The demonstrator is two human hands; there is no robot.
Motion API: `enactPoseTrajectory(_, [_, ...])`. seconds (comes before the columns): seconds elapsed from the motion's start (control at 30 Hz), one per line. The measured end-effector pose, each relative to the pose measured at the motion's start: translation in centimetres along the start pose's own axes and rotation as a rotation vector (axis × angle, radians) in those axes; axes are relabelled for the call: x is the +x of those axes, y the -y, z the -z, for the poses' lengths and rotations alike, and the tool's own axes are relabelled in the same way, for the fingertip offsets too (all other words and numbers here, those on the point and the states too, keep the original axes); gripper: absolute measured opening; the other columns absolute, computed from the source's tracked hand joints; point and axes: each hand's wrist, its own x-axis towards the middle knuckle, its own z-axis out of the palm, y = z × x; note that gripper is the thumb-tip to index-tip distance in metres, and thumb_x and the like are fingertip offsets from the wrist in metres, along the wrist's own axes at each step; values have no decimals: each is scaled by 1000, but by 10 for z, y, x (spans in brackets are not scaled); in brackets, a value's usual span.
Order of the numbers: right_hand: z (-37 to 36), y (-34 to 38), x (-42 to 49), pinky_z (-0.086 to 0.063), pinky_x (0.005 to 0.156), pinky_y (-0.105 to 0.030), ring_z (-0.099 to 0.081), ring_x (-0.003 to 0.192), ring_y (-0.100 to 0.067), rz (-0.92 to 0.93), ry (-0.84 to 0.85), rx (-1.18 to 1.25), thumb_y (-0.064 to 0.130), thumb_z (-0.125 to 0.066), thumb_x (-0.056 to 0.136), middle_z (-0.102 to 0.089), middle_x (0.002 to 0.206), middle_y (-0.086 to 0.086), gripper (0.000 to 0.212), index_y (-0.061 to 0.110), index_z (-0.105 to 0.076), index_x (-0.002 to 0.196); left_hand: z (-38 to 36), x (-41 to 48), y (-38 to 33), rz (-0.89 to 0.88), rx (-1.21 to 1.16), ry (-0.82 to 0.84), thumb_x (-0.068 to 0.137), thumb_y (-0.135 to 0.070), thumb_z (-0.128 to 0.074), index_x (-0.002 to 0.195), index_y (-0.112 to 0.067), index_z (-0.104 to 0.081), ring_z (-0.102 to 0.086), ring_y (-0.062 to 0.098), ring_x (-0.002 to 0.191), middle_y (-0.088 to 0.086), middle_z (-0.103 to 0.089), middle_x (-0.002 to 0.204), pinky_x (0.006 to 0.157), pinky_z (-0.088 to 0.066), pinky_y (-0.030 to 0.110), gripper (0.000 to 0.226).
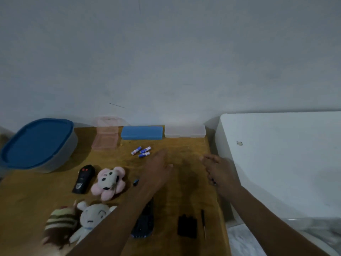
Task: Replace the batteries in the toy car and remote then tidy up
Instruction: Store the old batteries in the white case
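Observation:
Three blue-and-white batteries (141,151) lie loose on the wooden table (184,183) near its back. My left hand (158,167) stretches flat just to their right, fingers extended, holding nothing. My right hand (219,170) hovers near the table's right edge with its fingers curled, and a small dark object (213,181) shows under the palm. The black remote (84,179) lies at the left. The dark blue toy car (144,222) sits partly hidden under my left forearm. A black cover (187,226) and a thin screwdriver (203,224) lie at the front right.
Along the back wall stand a pink clear box (106,137), a blue box (141,133) and a clear box (185,131). A big blue-lidded container (36,145) sits at the far left. Three plush toys (108,182) crowd the front left. A white surface (276,163) borders the right.

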Motion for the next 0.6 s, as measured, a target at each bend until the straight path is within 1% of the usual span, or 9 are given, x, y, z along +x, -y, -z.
enactPoseTrajectory(0.07, [1, 0, 22, -54, 69, -29, -61, 83, -16, 108, -95, -134, 45, -65, 86, -67, 103, -2, 39, 27, -61, 120, -5, 28, -7, -20, 43, 51, 94, -28, -59, 147, -24, -34, -40, 18, 136, -2, -40, 151, 109, -35, 32, 59])
enactPoseTrajectory(0.1, [0, 0, 34, -55, 80, -33, -63, 94, -18, 147, -127, -199, 48, -64, 86, -67, 114, 0, 43, 27, -60, 124, -7, 45, -9, -35, 57, 69, 94, -29, -59, 148, -25, -32, -38, 19, 137, -1, -38, 152, 111, -33, 33, 61])
enactPoseTrajectory(0.13, [-1, 2, 44, -52, 87, -33, -63, 101, -18, 176, -155, -252, 50, -62, 86, -65, 119, 2, 45, 27, -59, 124, -10, 60, -11, -56, 71, 86, 94, -29, -59, 148, -25, -32, -38, 20, 137, 1, -38, 152, 112, -32, 32, 61])
enactPoseTrajectory(0.23, [-10, 12, 75, -45, 88, -27, -57, 106, -10, 145, -211, -264, 51, -59, 89, -60, 119, 11, 44, 23, -56, 123, -18, 106, -16, -109, 127, 154, 95, -30, -58, 149, -25, -28, -33, 20, 140, 1, -33, 155, 114, -27, 32, 62])
enactPoseTrajectory(0.3, [-14, 17, 99, -44, 97, -34, -54, 117, -16, 98, -230, -221, 49, -59, 88, -56, 124, 8, 50, 20, -52, 129, -27, 136, -19, -168, 180, 174, 93, -25, -62, 151, -22, -25, -32, 20, 141, 2, -30, 156, 113, -29, 31, 69])
enactPoseTrajectory(0.37, [-17, 21, 123, -41, 103, -38, -49, 128, -26, 47, -245, -155, 30, -65, 90, -52, 137, 0, 54, 17, -46, 139, -37, 163, -19, -220, 253, 202, 91, -23, -64, 152, -18, -22, -29, 22, 142, 4, -27, 158, 114, -28, 32, 74])
enactPoseTrajectory(0.4, [-18, 21, 132, -41, 103, -38, -48, 129, -28, 31, -243, -125, 21, -66, 89, -51, 140, -3, 55, 16, -45, 140, -41, 174, -17, -243, 297, 214, 91, -22, -64, 152, -16, -21, -28, 22, 143, 5, -25, 158, 115, -27, 33, 75])
enactPoseTrajectory(0.47, [-21, 18, 146, -44, 100, -38, -52, 124, -29, 13, -234, -91, 10, -65, 89, -55, 136, -8, 50, 15, -50, 136, -48, 189, -12, -292, 371, 225, 89, -20, -65, 151, -13, -21, -27, 23, 143, 7, -25, 158, 115, -26, 34, 76])
enactPoseTrajectory(0.6, [-28, 13, 160, -50, 91, -36, -60, 111, -28, 14, -264, -84, 10, -66, 88, -66, 120, -7, 34, 16, -63, 122, -55, 208, -3, -339, 461, 272, 88, -21, -66, 152, -13, -19, -23, 27, 144, 9, -21, 158, 115, -26, 38, 80])
